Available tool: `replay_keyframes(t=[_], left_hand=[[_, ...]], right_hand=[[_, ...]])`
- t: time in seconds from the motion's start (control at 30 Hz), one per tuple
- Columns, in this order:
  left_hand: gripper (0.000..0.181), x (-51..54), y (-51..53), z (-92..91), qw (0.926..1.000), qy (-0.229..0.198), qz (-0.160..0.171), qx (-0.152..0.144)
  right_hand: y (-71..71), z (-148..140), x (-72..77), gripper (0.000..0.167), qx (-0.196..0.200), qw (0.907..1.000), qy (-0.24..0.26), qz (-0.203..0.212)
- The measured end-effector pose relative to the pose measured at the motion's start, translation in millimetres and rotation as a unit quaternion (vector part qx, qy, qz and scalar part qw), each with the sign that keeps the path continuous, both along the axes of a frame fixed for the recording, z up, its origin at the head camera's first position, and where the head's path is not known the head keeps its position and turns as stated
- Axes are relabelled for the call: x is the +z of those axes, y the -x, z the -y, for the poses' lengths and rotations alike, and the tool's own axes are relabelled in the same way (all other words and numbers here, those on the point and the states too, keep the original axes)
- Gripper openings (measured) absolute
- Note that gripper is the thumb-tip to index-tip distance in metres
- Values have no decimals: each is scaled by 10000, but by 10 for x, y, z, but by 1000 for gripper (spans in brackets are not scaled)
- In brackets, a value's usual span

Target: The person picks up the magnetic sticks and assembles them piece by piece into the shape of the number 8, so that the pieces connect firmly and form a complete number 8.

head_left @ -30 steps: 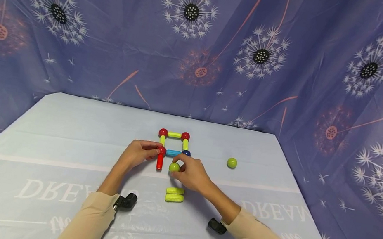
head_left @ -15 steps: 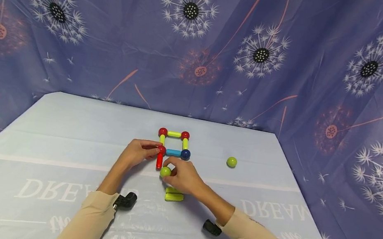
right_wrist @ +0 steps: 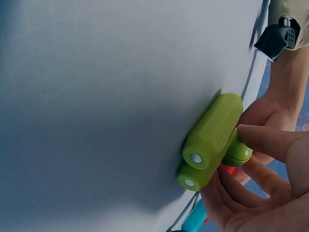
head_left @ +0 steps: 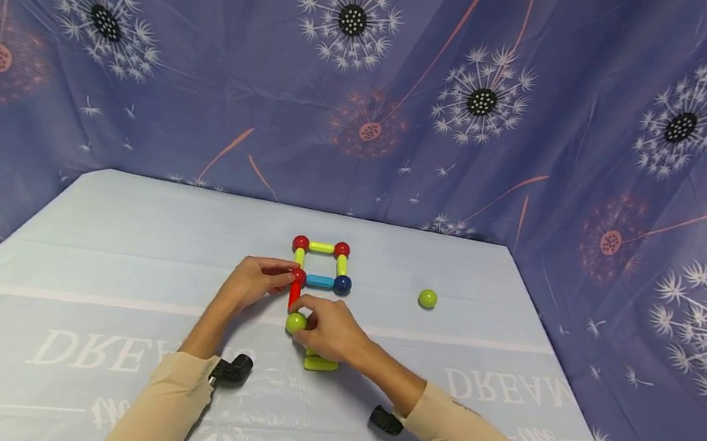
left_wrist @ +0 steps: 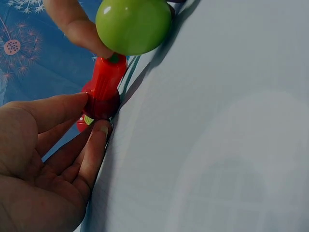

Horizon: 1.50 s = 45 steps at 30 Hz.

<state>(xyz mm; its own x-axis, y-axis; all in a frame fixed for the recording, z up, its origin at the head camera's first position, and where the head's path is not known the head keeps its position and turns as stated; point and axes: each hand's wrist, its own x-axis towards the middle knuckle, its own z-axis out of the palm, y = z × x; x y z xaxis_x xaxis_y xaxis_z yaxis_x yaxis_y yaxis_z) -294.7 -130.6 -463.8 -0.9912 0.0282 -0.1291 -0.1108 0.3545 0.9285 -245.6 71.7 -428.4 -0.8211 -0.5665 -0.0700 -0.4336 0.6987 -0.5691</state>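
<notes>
My left hand [head_left: 253, 283] pinches a red ball [head_left: 298, 278] at the near left corner of a square of magnetic rods and balls. From that ball a red rod [head_left: 294, 297] points toward me. My right hand [head_left: 334, 332] pinches a green ball [head_left: 295, 323] at the rod's near end. In the left wrist view the green ball [left_wrist: 134, 26] meets or overlaps the tip of the red rod [left_wrist: 107, 79]; contact is hard to tell. A light-blue rod [head_left: 319, 281] and a dark blue ball [head_left: 342, 285] form the square's near side.
Two loose yellow-green rods [head_left: 321, 364] lie side by side below my right hand, partly hidden by it. Another green ball [head_left: 427, 298] sits to the right. Red balls [head_left: 341, 250] and a yellow-green rod [head_left: 321, 248] make the square's far side. A patterned curtain [head_left: 375, 85] hangs behind the table.
My right hand has carried the green ball left and toward me, from beside the red rod to its near end. The left hand keeps its place on the red ball.
</notes>
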Motion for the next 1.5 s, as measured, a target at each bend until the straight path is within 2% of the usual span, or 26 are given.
replay_keyframes(t=[0.43, 0.87, 1.5], left_hand=[[28, -9, -13, -8, 9998, 33, -201, -39], [29, 7, -23, -19, 9997, -34, -233, -43], [29, -6, -16, -5, 9995, 4, -322, -57]], right_hand=[[8, 77, -7, 32, 24, 9997, -252, -46], [26, 80, -2, 33, 77, 9996, -203, -186], [41, 96, -19, 33, -24, 9999, -166, -32]])
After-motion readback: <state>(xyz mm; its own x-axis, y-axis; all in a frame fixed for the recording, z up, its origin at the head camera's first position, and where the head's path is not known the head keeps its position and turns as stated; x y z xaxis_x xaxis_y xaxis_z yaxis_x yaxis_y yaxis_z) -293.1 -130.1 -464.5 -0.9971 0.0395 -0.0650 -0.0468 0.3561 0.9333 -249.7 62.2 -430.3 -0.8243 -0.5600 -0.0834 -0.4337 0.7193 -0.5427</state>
